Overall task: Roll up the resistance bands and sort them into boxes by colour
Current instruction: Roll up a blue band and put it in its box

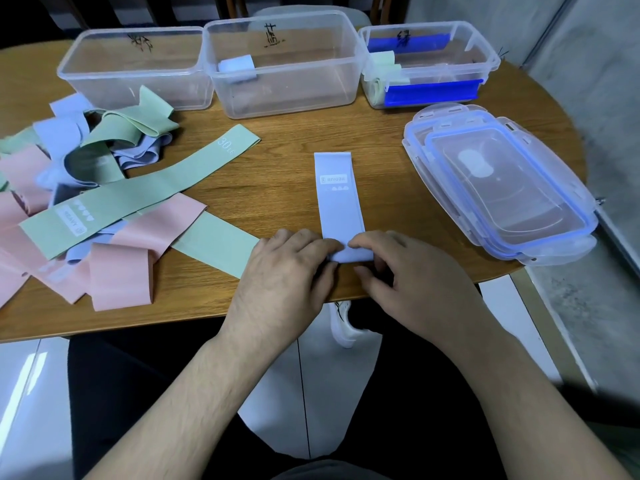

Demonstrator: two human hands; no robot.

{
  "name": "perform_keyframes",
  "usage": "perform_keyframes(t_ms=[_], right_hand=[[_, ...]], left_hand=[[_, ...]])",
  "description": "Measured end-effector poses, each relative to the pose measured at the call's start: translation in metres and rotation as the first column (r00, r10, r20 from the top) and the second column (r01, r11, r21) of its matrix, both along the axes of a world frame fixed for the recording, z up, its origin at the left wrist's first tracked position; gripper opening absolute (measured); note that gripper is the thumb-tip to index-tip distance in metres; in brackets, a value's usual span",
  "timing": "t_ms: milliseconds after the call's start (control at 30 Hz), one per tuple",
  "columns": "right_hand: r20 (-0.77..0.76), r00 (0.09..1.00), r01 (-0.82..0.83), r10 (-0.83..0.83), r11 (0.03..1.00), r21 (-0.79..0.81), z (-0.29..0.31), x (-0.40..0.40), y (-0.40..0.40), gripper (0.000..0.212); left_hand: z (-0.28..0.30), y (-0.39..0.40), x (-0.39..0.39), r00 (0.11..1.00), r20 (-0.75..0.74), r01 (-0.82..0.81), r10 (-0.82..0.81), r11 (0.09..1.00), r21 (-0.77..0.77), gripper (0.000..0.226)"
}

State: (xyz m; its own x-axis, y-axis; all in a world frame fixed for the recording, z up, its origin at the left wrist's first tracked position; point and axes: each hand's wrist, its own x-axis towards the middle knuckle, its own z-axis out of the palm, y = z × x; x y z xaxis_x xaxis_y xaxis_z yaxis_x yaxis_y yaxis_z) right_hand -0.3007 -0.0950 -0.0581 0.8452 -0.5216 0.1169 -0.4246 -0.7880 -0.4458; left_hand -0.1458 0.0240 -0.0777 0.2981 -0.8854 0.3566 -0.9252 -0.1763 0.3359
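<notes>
I see both hands at the near edge of the round wooden table [277, 174], working on a flat lavender-blue resistance band [337, 199] printed MEDIUM that lies lengthwise, pointing away from me. Its near end is turned over into a small roll, and my left hand [280, 271] and right hand [408, 275] each pinch that roll between curled fingers and thumb, one at either side, fingertips nearly meeting on top. To the left sprawls a loose heap of pink, green and lavender bands [90, 188], with a long green band marked HEAVY [138, 192] lying across it. Along the far edge stand three clear plastic boxes: the left box [135, 69] holds nothing I can make out, the middle box [284, 64] holds one rolled lavender band [237, 67], and the right box with blue clips [429, 69] holds pale green rolls [382, 72]. A stack of clear lids with blue seals [498, 185] lies to the right.
</notes>
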Motion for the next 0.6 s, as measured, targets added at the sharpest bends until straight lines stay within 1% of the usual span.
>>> perform_keyframes(t_ms=[133, 433, 500, 600], right_hand=[[0.018, 1.0, 0.004, -0.004, 1.0, -0.006, -0.0014, 0.0035, -0.0038, 0.023], [0.02, 1.0, 0.006, -0.006, 0.999, 0.042, -0.0022, 0.0087, -0.0104, 0.022], [0.023, 1.0, 0.006, -0.007, 1.0, 0.031, -0.002, 0.0094, -0.0104, 0.024], [0.017, 1.0, 0.004, -0.004, 1.0, -0.005, -0.0011, 0.0091, -0.0082, 0.032]], left_hand=[[0.0021, -0.001, 0.001, 1.0, -0.007, 0.004, -0.004, 1.0, 0.004, 0.029], [0.0021, -0.0001, -0.0004, 1.0, 0.013, 0.002, -0.002, 1.0, -0.01, 0.029], [0.0018, -0.0012, 0.0008, 1.0, 0.011, 0.003, -0.003, 1.0, -0.009, 0.03], [0.0017, -0.0033, 0.0026, 1.0, 0.015, 0.002, -0.002, 1.0, -0.005, 0.032]])
